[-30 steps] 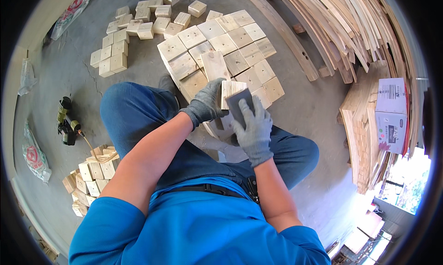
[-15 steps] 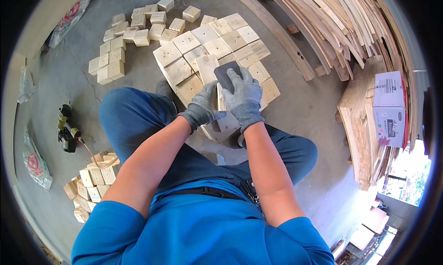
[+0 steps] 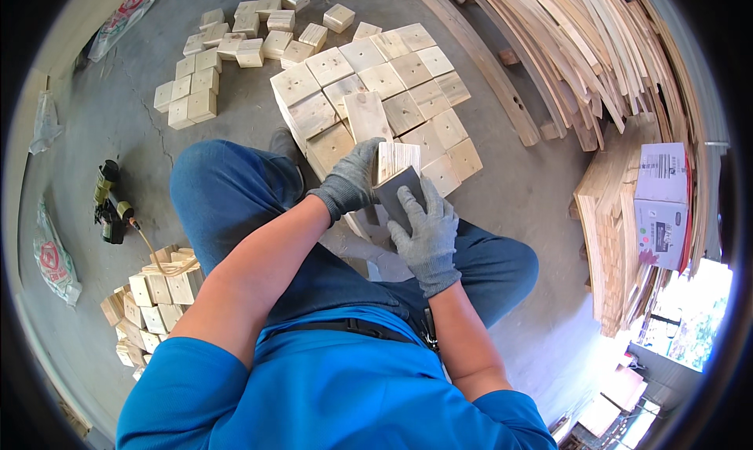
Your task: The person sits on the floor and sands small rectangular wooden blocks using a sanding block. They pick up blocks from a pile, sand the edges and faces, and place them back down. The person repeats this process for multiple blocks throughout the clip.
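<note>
Well left of the left fingers I have a green-and-black tool (image 3: 111,207) on the floor. My left hand (image 3: 354,179) curls partly closed around the left side of a wooden block (image 3: 398,158). Just right of those fingers, a dark flat pad (image 3: 387,190) meets the block, held under the right hand (image 3: 431,234), its fingers loosely spread. Farther right sit stacked boards (image 3: 620,215).

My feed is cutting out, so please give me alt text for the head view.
The gloved right grip holds a dark flat pad against a pale wooden block in the gloved left grip. Closely set blocks lie ahead, scattered blocks farther left, long boards at right.
</note>
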A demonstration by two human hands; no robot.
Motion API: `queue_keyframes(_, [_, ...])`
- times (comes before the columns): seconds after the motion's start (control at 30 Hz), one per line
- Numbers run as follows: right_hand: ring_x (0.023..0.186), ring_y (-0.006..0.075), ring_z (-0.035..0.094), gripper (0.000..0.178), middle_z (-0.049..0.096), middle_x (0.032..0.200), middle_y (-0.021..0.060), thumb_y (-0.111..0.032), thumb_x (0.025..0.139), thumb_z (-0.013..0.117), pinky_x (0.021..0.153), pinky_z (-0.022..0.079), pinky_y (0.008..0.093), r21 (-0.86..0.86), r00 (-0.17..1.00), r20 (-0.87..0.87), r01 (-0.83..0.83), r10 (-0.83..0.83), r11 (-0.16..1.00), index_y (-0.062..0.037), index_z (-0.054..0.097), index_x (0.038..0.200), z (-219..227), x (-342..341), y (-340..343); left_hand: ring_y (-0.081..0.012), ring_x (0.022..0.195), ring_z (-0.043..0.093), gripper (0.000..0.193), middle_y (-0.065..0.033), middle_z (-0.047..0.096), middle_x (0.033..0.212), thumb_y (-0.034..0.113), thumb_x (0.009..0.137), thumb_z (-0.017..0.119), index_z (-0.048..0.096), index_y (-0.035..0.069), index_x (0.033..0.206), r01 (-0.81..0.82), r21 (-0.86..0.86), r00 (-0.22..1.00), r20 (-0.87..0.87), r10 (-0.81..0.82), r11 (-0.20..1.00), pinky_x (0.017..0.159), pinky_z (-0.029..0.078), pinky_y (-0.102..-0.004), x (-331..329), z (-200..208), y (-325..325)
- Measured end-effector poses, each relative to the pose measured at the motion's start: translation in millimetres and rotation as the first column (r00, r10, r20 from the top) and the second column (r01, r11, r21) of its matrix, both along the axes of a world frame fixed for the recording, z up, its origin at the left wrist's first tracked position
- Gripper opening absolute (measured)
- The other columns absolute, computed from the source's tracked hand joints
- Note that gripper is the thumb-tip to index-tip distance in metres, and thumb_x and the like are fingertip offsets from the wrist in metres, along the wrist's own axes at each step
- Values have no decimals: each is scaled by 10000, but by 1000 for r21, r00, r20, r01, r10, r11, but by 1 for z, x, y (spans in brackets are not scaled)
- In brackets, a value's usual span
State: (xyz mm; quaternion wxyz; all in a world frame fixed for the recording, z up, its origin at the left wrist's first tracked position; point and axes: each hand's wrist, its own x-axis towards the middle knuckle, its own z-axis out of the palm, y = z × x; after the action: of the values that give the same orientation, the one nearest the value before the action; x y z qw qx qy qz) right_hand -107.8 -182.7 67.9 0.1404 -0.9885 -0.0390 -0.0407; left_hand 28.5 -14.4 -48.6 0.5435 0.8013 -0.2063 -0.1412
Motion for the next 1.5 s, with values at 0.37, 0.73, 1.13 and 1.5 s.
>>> queue_keyframes(0.37, [1245,456,621,648,524,1561,189,-332,884,820,1034,506,579,-40,990,-15,142,-143,989,-213,639,1495,-5,130,1,-420,1394,575,1101,-222,558,1482,378,697,988,414,72,1585,-1,92,1000,9,0,996,1168,482,-459,-2,10,1])
queue_keyframes(0.73, [1356,474,531,708,479,1614,234,-282,825,865,1127,424,602,6,999,-41,6,-6,1000,-197,656,1496,4,-9,2,-449,1367,578,1060,-252,582,1442,324,645,987,466,79,1535,-9,51,1000,14,8,999,1175,482,-462,-2,10,3])
queue_keyframes(1.13, [1249,458,611,680,506,1573,190,-321,859,837,1042,498,575,-30,992,3,130,-130,991,-207,635,1498,-8,124,1,-456,1370,579,1129,-259,534,1513,387,674,975,394,100,1598,-4,132,1000,10,3,991,1164,492,-477,-1,9,-1])
queue_keyframes(1.5, [1348,469,543,761,486,1607,228,-299,816,877,1123,430,605,-1,1000,-22,20,-20,1000,-199,616,1525,4,-3,3,-445,1364,577,1048,-252,583,1437,354,655,981,469,79,1527,-9,71,999,39,6,997,1174,479,-464,-1,7,1])
